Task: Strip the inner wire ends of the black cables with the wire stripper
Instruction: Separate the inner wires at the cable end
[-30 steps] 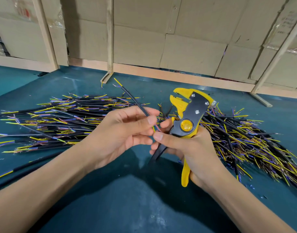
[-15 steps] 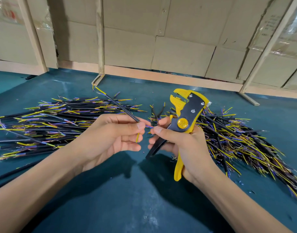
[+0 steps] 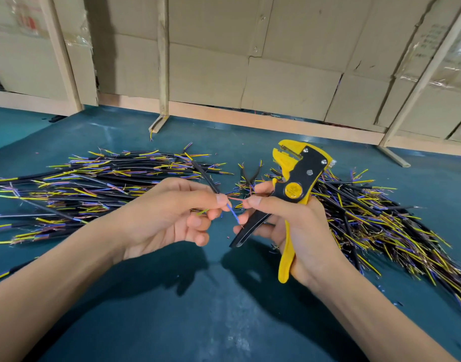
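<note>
Black cable (image 3: 208,179), one in hand: bare copper strand now stretched between both thumbs, blue inner wire (image 3: 233,214) hanging; earlier unseparated. Left hand (image 3: 169,212) pinches it above the counter (image 3: 224,309). Right hand (image 3: 289,226) grips one yellow-black wire stripper (image 3: 294,189). Two cable piles: left (image 3: 93,184), right (image 3: 381,218).

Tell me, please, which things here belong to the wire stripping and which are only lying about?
In the job:
- black cable, pinched in the left hand
- wire stripper, gripped in the right hand
- left cable pile
- right cable pile

Lying about:
- cardboard panels
- wooden posts
</note>
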### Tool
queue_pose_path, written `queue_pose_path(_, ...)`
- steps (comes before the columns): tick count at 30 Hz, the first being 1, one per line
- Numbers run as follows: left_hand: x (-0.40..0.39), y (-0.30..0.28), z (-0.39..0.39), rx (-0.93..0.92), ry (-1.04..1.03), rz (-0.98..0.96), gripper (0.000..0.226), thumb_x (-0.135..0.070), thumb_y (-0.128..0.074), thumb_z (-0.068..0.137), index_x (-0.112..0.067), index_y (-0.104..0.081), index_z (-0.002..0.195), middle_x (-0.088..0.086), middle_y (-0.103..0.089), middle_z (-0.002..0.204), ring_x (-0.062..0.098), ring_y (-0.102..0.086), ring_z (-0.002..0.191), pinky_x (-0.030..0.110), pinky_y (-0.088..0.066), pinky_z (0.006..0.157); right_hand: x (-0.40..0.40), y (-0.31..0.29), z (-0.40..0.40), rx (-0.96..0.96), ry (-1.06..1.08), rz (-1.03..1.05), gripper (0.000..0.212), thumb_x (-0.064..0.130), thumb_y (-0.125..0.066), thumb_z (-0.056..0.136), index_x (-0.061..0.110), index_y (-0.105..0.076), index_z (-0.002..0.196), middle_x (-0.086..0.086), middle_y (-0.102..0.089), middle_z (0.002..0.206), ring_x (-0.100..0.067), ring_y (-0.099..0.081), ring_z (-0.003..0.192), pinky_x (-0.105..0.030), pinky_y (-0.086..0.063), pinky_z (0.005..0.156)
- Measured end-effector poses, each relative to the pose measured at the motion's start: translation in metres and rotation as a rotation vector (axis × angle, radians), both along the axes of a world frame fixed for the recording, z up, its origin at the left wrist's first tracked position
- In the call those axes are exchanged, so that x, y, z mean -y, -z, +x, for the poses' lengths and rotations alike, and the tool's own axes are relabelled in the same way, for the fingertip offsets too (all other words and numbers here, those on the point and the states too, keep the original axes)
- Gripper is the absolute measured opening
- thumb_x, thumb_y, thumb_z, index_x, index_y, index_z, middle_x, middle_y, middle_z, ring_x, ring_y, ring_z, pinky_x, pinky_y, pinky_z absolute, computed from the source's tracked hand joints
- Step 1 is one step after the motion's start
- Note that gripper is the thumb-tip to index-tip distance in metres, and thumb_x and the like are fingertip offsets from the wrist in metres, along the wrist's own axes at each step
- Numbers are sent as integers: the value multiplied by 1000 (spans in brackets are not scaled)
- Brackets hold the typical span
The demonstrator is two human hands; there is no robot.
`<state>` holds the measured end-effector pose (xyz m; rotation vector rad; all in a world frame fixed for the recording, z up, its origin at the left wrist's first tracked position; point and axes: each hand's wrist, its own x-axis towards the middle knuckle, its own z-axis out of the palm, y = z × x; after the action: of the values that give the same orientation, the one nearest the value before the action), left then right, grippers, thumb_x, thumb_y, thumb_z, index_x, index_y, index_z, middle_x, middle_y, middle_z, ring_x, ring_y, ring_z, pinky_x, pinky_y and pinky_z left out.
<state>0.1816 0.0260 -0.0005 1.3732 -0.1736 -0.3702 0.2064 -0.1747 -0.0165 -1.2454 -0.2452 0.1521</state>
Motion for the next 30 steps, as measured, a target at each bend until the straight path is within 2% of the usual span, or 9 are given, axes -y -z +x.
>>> queue_pose_path(3,0,-1,-1,34,12,-9,12,-15,-72,87,-7,-74,78,2,-50,67,10,-38,46,26,-43,46,1,-2,1,31,51,-1,14,6,-78,72,12,-74,83,-21,-71,80,-40,-70,65,-47,-59,65)
queue_pose_path(6,2,-2,-1,111,-88,-58,17,-19,-67,88,-12,-74,74,0,-47,65,11,-34,46,26,-39,45,1,-1,0,46,50,3,12,13,-76,77,6,-70,85,-20,-68,78,-41,-68,63,-51,-59,66)
queue_pose_path(9,3,-3,0,184,-192,-94,24,-23,-64,87,-19,-70,64,-5,-42,60,12,-28,47,25,-35,45,-4,2,-5,7,-42,31,10,14,-73,81,4,-69,84,-21,-63,75,-41,-66,61,-54,-58,65)
queue_pose_path(14,2,-8,-1,212,-279,-179,23,-22,-62,86,-21,-68,64,-3,-38,61,13,-28,49,27,-33,46,-7,6,-12,23,-203,-51,10,12,-71,86,5,-70,79,-21,-64,73,-43,-67,64,-59,-58,66)
queue_pose_path(16,2,-9,-2,218,-283,-191,23,-23,-62,86,-21,-68,64,-3,-40,62,14,-33,51,27,-37,47,-8,7,-14,46,-260,-80,11,13,-73,86,6,-71,78,-20,-65,73,-43,-68,65,-61,-58,68)
queue_pose_path(18,3,-8,-2,218,-271,-227,20,-22,-62,85,-22,-68,66,-2,-46,62,15,-46,56,28,-47,52,-8,8,-17,71,-271,-110,14,18,-75,84,6,-71,79,-21,-66,75,-43,-69,66,-63,-59,70)
queue_pose_path(21,7,-6,-3,189,-244,-325,18,-20,-62,85,-19,-69,69,4,-64,72,22,-71,79,33,-58,64,-8,8,-18,99,-243,-139,13,16,-74,85,5,-71,79,-22,-67,75,-44,-70,66,-60,-59,69)
queue_pose_path(25,12,-5,-4,160,-240,-396,23,-24,-58,84,-18,-74,70,9,-75,92,29,-74,100,34,-60,70,-9,6,-20,113,-228,-147,11,11,-70,86,6,-72,76,-22,-67,73,-44,-70,65,-54,-60,66)
queue_pose_path(30,11,-6,-6,164,-238,-415,19,-28,-62,84,-17,-75,75,7,-74,90,27,-74,97,34,-60,70,-9,5,-22,121,-211,-158,6,10,-71,84,7,-70,79,-23,-67,73,-46,-70,64,-48,-60,64)
